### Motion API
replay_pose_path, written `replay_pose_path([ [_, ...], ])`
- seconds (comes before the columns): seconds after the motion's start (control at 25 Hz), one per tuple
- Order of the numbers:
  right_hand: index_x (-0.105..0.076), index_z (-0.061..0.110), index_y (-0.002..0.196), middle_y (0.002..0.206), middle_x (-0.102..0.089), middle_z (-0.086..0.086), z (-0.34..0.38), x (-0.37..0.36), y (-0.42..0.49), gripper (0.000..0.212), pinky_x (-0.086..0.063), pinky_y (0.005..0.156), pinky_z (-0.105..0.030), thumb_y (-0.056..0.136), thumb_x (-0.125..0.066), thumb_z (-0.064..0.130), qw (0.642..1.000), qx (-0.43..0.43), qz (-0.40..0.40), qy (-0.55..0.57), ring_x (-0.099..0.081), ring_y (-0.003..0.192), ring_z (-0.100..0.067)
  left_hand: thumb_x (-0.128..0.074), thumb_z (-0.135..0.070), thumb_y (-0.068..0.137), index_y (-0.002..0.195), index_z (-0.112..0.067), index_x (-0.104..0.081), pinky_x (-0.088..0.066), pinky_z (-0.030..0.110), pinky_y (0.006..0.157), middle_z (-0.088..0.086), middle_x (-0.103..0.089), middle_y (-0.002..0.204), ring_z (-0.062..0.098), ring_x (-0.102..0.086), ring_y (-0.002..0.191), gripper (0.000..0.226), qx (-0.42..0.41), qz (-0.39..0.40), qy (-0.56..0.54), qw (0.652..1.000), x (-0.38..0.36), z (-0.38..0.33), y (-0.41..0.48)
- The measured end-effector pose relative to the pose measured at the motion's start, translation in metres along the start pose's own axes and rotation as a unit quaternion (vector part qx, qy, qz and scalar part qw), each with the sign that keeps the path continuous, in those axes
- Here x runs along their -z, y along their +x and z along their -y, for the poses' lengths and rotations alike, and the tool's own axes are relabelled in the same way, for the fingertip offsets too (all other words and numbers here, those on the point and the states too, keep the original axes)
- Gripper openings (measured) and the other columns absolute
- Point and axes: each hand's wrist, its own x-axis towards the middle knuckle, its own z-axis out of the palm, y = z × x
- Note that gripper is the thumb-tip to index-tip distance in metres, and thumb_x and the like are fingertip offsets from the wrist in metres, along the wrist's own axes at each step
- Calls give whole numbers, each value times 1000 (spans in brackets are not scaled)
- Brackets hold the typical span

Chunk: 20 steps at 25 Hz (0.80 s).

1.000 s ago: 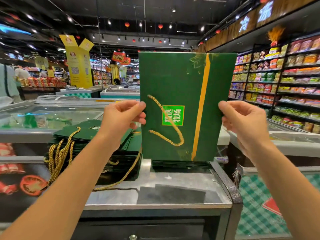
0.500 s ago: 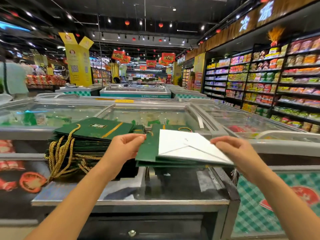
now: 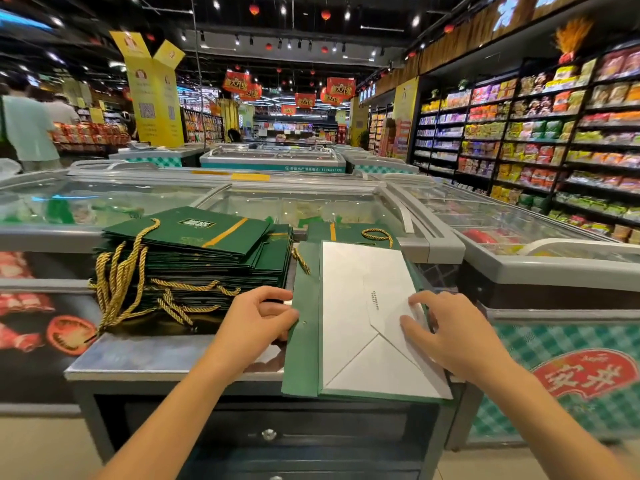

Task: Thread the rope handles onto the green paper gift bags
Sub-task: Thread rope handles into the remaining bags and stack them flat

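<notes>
Green paper gift bag (image 3: 302, 358), judged light, stiff and creasable, laid flat on the counter (image 3: 156, 355); punched edge (best hold) pinched by left hand (image 3: 259, 318), white base pressed by spread right hand (image 3: 450, 336)

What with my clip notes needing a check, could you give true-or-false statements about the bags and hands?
1. The flat bag lies with its white folded base up. True.
2. The right hand holds a gold rope. False: it rests spread on that base.
3. The stack of roped bags sits left of the flat bag. True.
4. The left hand rests on the stack. False: it grips the flat bag's left edge.
</notes>
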Motion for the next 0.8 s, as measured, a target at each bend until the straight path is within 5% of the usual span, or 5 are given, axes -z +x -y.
replay_pose_path([
  [0.2, -70, 29, 118, 108, -56, 1, 36, 0, 26, 36, -42, 87, -38, 92, -63, 52, 998, 17, -57, -21, -50, 102, -21, -78, -11, 86, 112, -17, -65, -63, 43, 79, 5, -78, 88, 25, -76, 80, 29, -2, 4, 5, 1000, -1, 5, 1],
  [0.36, -70, 21, 119, 109, -62, 2, 100, -2, 75, 39, -48, 85, -31, 90, -70, 48, 987, 75, 10, 144, -56, 95, -11, -79, -9, 84, 110, -17, -65, -63, 47, 78, 5, -78, 86, 24, -76, 77, 31, 3, 22, 2, 1000, 1, 5, 0],
  [0.48, -74, 15, 108, 99, -70, -1, 138, -18, 111, 45, -57, 81, -38, 85, -74, 54, 989, 52, 61, 123, -65, 90, -17, -80, -10, 84, 109, -17, -65, -62, 50, 77, 6, -77, 85, 23, -76, 76, 29, 8, 31, 7, 999, 0, 3, -1],
  [0.64, -67, 5, 100, 90, -72, -10, 155, -41, 122, 21, -58, 81, -44, 98, -63, 25, 982, 26, 93, 163, -68, 87, -26, -79, -10, 85, 109, -17, -66, -63, 53, 70, 6, -77, 86, 24, -76, 75, 28, 33, 36, -20, 999, 2, 0, -3],
  [0.8, -54, 9, 118, 85, -73, -6, 148, -24, 114, 24, -54, 73, -35, 96, -57, 0, 848, -43, 95, 519, -64, 73, -16, -78, -11, 86, 110, -19, -65, -63, 42, 60, 4, -76, 86, 20, -76, 73, 28, 38, 39, -31, 998, 4, -3, -5],
])
